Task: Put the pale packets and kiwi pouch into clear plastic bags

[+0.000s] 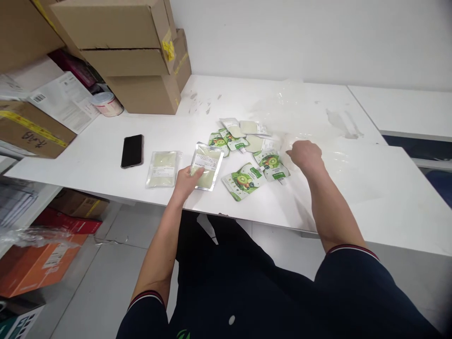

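Note:
My left hand (188, 182) grips a flat silver-edged pouch (208, 162) with pale green contents and a printed label, thumb on top. Left of it, a similar pale green pouch in clear wrap (162, 168) lies on the white table. A green-and-white kiwi-print spout pouch (243, 181) lies right of the held pouch. Behind it, more kiwi-print pouches (271, 165) and pale label-side pouches (252, 127) overlap in a loose pile. My right hand (306, 154) is closed, its fingers pinching thin clear plastic bags (296, 113) that spread across the table; its fingertips are partly hidden.
A black phone (132, 151) lies on the table (92, 162) at left. Stacked cardboard boxes (141, 61), a round tin (107, 104) and papers (67, 101) stand behind it. An orange box (40, 263) sits low at left. A white wall (300, 42) rises behind the table.

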Tool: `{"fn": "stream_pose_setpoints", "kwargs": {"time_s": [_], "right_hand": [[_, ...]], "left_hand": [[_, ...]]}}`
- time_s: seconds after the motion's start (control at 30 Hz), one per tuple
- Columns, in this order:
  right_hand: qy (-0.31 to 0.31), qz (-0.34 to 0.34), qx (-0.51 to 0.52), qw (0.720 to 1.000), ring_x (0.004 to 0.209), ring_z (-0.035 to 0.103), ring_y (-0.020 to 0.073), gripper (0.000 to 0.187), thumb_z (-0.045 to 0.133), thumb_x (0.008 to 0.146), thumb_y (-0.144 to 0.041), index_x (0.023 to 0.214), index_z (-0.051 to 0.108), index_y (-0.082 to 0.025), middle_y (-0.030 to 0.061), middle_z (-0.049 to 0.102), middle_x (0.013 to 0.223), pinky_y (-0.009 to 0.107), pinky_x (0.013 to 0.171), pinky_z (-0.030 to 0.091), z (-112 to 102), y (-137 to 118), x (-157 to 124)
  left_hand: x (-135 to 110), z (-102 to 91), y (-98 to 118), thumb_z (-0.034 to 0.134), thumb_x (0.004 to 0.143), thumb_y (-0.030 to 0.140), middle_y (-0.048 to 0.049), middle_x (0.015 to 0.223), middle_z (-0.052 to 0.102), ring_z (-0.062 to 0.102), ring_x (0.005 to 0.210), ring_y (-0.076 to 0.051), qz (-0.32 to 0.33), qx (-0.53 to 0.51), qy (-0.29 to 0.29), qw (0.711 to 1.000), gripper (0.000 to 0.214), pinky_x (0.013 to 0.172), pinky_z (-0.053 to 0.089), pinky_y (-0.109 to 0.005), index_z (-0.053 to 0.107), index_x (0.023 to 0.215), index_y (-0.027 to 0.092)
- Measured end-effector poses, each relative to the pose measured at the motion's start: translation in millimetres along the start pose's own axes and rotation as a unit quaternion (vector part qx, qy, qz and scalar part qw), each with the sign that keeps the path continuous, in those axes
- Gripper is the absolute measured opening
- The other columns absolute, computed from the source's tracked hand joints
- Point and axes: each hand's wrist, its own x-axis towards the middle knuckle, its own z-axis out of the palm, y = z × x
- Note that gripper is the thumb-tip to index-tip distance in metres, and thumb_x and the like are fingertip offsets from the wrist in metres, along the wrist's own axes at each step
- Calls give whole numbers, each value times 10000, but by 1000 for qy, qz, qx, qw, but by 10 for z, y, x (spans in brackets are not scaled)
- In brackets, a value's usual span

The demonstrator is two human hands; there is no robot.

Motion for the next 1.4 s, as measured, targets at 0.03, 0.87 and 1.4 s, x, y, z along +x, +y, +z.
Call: {"fn": "stream_pose_setpoints", "kwargs": {"time_s": [0.03, 0.87, 1.4], "right_hand": [[-16, 5, 0, 1000, 1059, 612, 341, 346, 552, 955, -320, 1153, 691, -73, 268, 646, 1137, 407, 791, 453, -5, 61, 31], [374, -300, 81, 874, 1009, 630, 301, 642, -34, 1020, -246, 1358, 505, -156, 168, 650, 1150, 468, 804, 442, -1818, -1651, -190], [-19, -661, 71, 747, 822, 623, 195, 444, 251, 1003, -193, 1229, 618, -302, 44, 705, 1015, 392, 802, 496, 695, -2033, -1752]], "left_hand": [[-3, -16, -12, 826, 639, 572, -100, 999, 771, 715, 929, -283, -5, -21, 1, 1000, 558, 803, 567, -367, 760, 982, 137], [-645, -688, 115, 773, 785, 432, -48, 1258, 706, 565, 1316, -258, 34, -346, 61, 936, 416, 1038, 552, -351, 678, 1146, 249], [-810, -1000, 22, 823, 732, 437, -84, 1168, 740, 704, 1084, -264, 19, -248, 130, 960, 499, 912, 606, -364, 692, 1155, 208]]}}
